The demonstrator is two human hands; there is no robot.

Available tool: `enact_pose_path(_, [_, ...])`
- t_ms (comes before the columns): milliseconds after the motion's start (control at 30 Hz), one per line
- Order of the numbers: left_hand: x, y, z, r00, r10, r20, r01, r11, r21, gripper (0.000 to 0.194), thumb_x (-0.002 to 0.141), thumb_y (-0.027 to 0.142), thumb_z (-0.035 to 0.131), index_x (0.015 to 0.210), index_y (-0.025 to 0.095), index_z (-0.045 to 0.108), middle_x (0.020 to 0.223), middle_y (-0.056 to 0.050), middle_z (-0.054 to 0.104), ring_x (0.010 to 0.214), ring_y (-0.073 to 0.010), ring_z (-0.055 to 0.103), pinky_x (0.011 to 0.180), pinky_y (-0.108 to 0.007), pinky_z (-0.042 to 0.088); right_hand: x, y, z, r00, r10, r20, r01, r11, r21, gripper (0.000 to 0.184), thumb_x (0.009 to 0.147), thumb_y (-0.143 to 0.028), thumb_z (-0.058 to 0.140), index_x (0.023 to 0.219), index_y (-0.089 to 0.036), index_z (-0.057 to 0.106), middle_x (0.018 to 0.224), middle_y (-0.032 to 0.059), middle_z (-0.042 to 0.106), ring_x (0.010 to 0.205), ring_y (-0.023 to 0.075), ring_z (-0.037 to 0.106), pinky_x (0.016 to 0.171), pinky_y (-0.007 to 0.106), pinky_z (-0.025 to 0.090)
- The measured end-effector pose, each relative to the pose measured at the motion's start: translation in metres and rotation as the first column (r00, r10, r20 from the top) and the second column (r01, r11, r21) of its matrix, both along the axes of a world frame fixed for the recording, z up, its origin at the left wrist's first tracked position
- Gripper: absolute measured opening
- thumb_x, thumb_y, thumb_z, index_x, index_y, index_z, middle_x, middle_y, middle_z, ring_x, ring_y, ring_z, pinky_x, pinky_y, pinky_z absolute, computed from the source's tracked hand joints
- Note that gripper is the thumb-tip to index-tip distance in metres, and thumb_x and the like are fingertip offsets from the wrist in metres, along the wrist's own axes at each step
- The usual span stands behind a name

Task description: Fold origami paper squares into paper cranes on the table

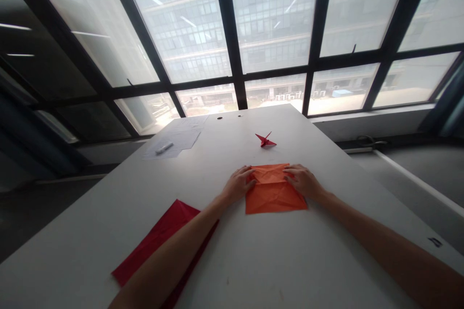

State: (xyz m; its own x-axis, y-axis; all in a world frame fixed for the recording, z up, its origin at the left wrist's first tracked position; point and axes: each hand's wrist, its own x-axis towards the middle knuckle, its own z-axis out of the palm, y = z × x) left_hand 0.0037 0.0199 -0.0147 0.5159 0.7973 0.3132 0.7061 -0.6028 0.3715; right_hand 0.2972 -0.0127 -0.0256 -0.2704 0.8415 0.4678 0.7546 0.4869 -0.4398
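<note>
Two bare hands lie on one orange paper sheet (276, 198), which sits flat on the table and shows creases, with a crosswise fold line running between the thumbs. Left hand (239, 184) is at the sheet's ten o'clock, half open, fingers curved over the edge and thumb spread apart on the paper's face. Right hand (303, 181) mirrors it at two o'clock, also half open, fingertips and thumb touching the sheet; I cannot tell whether either one pinches the paper or only presses it. Just beyond, at twelve o'clock from the orange sheet, stands a small red folded figure (266, 141) with pointed ends, near the paper but apart from it. At eight o'clock a larger red sheet (161, 231) lies at an angle, partly hidden under the left forearm (174, 256), which crosses above it. Farther off at ten o'clock are white papers (186, 135), a small white cylinder (164, 148) resting on them. A small dark mark (435, 242) shows at four o'clock, near the edge of the white table (224, 260). Past its far end, at twelve, rise dark-framed windows (228, 24), and behind the glass, a building (279, 14).
</note>
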Motion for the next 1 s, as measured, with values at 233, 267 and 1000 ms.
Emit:
enact_pose_path(233, [0.002, -0.010, 0.010, 0.993, 0.104, -0.052, -0.097, 0.988, 0.119, 0.031, 0.087, 0.044, 0.058, 0.109, 0.025, 0.068, 0.110, -0.007, 0.065, 0.107, -0.0250, 0.059, 0.109, -0.048, 0.035, -0.001, -0.005, 0.005, 0.978, -0.162, 0.132, 0.161, 0.987, 0.012, 0.029, 0.088, -0.038, 0.059, 0.111, -0.023, 0.069, 0.115, 0.0095, 0.065, 0.108, 0.0265, 0.056, 0.095, 0.040, 0.040])
enact_pose_path(267, [0.002, -0.011, 0.011, 0.991, 0.122, -0.050, -0.115, 0.984, 0.133, 0.027, 0.088, 0.044, 0.058, 0.101, 0.024, 0.070, 0.103, -0.007, 0.065, 0.102, -0.0242, 0.060, 0.105, -0.046, 0.039, -0.002, -0.006, 0.006, 0.974, -0.182, 0.138, 0.182, 0.983, 0.010, 0.029, 0.089, -0.040, 0.057, 0.109, -0.023, 0.070, 0.112, 0.0095, 0.065, 0.105, 0.0261, 0.057, 0.093, 0.039, 0.040])
enact_pose_path(1000, [0.001, -0.005, 0.006, 0.987, 0.161, 0.014, -0.161, 0.987, -0.020, 0.048, 0.078, 0.048, 0.069, 0.120, 0.024, 0.066, 0.102, -0.007, 0.063, 0.096, -0.0243, 0.059, 0.088, -0.035, 0.046, -0.017, -0.015, 0.008, 0.893, -0.370, 0.257, 0.419, 0.891, -0.173, 0.044, 0.086, -0.047, 0.062, 0.118, -0.016, 0.062, 0.110, 0.0170, 0.061, 0.100, 0.0301, 0.058, 0.085, 0.037, 0.042])
